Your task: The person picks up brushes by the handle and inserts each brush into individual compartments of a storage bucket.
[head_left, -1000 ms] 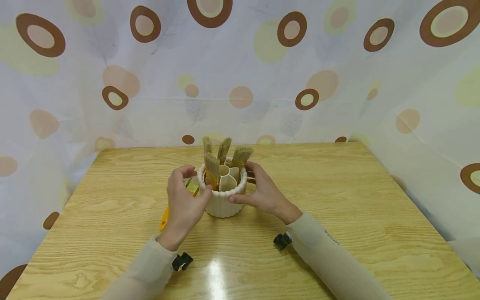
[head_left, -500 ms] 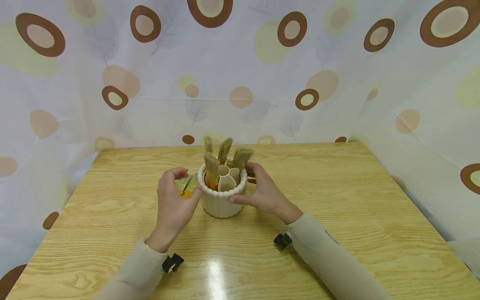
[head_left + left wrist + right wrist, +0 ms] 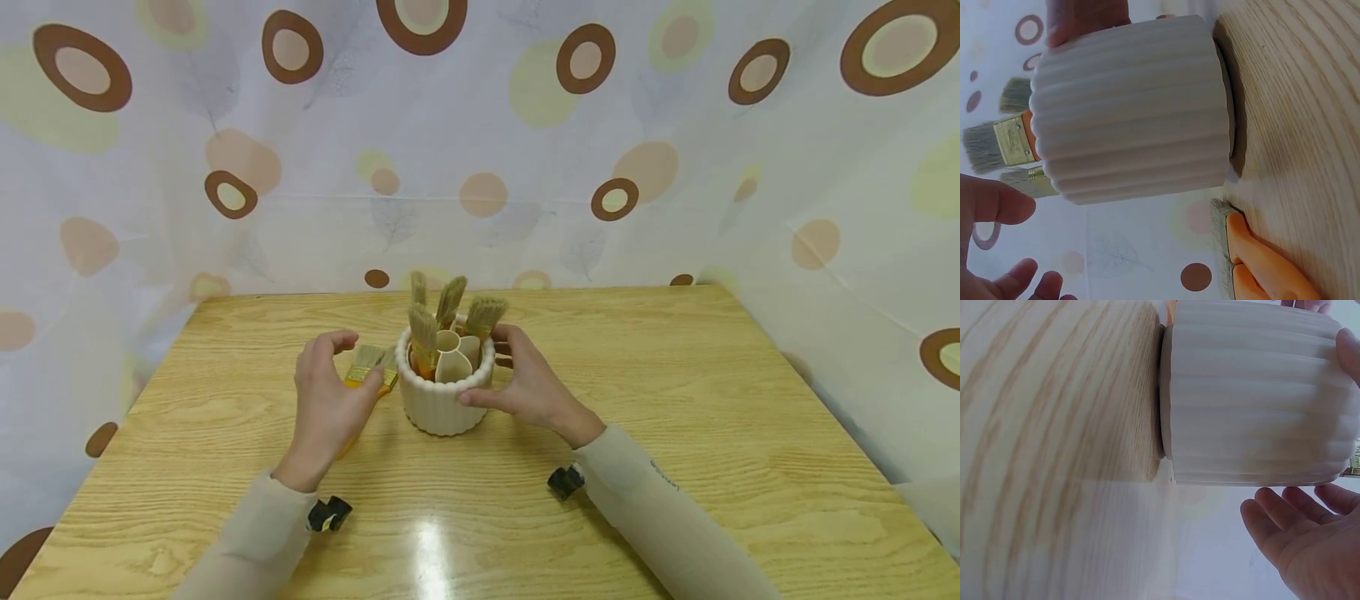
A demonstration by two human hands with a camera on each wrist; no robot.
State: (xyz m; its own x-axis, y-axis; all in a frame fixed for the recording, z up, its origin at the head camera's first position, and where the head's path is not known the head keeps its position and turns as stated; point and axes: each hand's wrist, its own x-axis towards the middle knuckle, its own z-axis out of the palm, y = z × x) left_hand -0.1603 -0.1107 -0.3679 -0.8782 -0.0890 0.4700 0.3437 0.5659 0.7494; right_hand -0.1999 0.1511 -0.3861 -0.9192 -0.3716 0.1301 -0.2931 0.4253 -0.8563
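Observation:
A cream ribbed brush holder [image 3: 444, 410] with a beaded rim and inner compartments stands upright on the table. Several paintbrushes [image 3: 423, 329] stick out of it, bristles up. My right hand [image 3: 531, 390] grips the holder's right side, thumb at the front and fingers behind. Left of the holder lie two more paintbrushes [image 3: 367, 358]; their orange handles [image 3: 1269, 259] show in the left wrist view. Over these my left hand [image 3: 330, 408] is spread in a loose C shape, away from the holder, and hides part of the handles.
The wooden table [image 3: 675, 400] reaches back to a curtain [image 3: 480, 133] with round brown and beige spots, which also runs along both sides. Dark wrist mounts [image 3: 330, 514] sit on both sleeves.
My left hand has drawn away from the holder's rim to the left, uncovering the bristles of the lying paintbrushes. My right hand and the holder stay put.

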